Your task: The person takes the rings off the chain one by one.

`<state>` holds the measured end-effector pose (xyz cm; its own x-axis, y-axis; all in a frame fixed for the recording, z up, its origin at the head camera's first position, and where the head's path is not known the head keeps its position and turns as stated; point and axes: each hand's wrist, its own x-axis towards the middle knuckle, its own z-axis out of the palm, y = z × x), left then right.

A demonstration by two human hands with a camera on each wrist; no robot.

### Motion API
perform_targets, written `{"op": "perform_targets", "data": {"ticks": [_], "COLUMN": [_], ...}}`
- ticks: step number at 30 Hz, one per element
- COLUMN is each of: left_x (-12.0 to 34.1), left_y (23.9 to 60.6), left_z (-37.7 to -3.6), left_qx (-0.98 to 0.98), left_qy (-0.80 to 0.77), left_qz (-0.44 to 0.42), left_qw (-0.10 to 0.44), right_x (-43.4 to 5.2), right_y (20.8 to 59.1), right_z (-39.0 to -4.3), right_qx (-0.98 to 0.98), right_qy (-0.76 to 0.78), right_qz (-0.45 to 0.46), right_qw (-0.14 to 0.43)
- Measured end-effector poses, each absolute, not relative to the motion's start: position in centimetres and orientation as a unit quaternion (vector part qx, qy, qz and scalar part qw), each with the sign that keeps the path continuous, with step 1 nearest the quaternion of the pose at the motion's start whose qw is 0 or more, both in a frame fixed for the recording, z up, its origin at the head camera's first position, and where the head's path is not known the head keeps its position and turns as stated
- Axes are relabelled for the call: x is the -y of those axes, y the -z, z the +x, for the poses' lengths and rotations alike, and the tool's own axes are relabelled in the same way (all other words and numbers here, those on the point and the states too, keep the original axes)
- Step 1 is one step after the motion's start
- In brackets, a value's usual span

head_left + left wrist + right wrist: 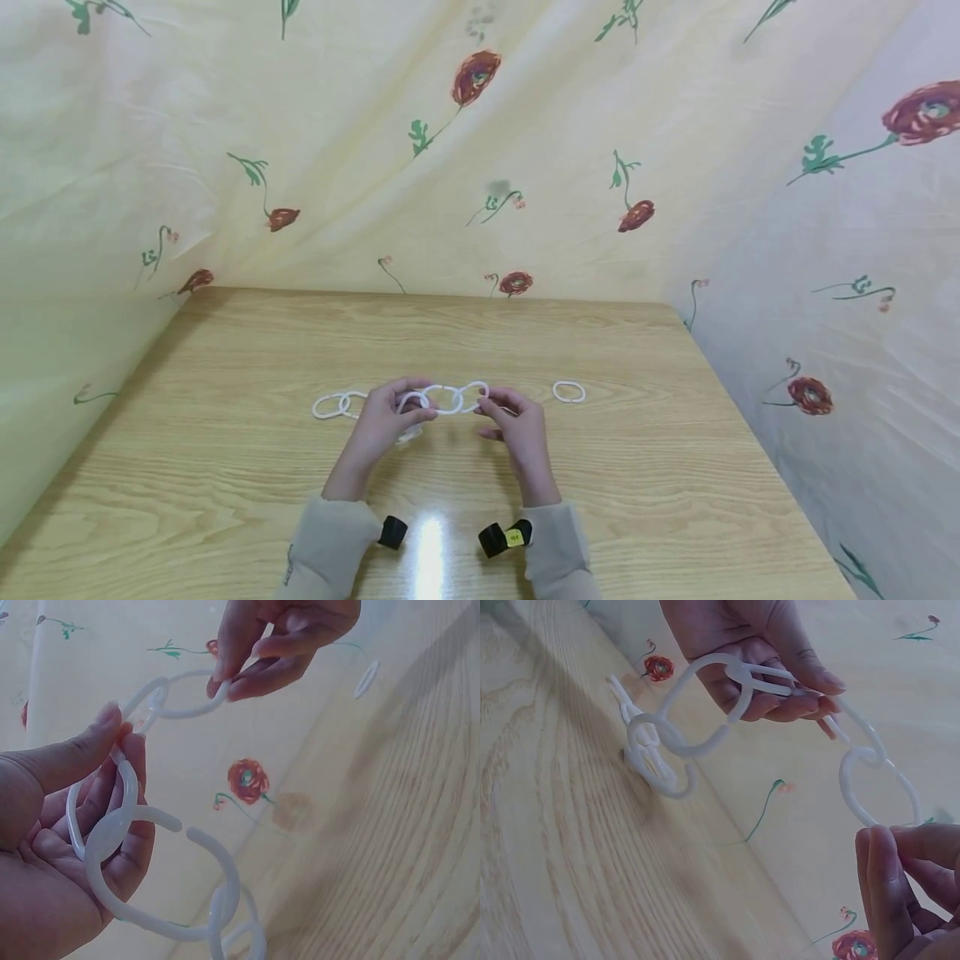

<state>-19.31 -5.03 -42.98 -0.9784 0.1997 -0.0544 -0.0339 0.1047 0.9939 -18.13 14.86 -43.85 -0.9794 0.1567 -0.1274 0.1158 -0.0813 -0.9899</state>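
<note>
A chain of white plastic C-shaped rings (442, 398) is stretched between my two hands above the wooden table (225, 467). My left hand (384, 417) pinches one ring (124, 780) between thumb and fingers, with more linked rings (217, 915) hanging below it. My right hand (513, 421) pinches the end ring (881, 791) at the chain's right end. The chain's left end (333, 405) trails on the table. The left hand (757, 645) shows in the right wrist view, the right hand (281, 641) in the left wrist view.
One loose white ring (568, 391) lies on the table to the right of my right hand. Flowered cloth (480, 142) hangs as a wall behind and on both sides of the table.
</note>
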Motion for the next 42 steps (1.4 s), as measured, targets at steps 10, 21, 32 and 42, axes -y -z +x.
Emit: {"op": "perform_targets", "data": {"ticks": [10,21,32,42], "left_x": [4.29,3.98,4.12,4.03], "left_y": [42.95,43.16,43.52,43.54], "left_z": [-18.89,-18.7,-18.61,-18.59], "left_qx": [-0.729,-0.715,-0.714,-0.721], "left_qy": [-0.677,-0.688,-0.684,-0.674], "left_qz": [0.053,0.064,0.091,0.09], "left_qw": [0.087,0.107,0.12,0.136], "right_x": [-14.16,-13.84,-14.1,-14.03], "right_y": [43.73,43.76,43.79,44.17], "right_z": [-18.01,-17.97,-17.7,-17.72], "right_qx": [0.686,0.69,0.719,0.738], "right_qy": [-0.721,-0.717,-0.69,-0.67], "right_qz": [-0.096,-0.093,-0.075,-0.067], "right_qw": [0.019,0.024,0.022,0.037]}}
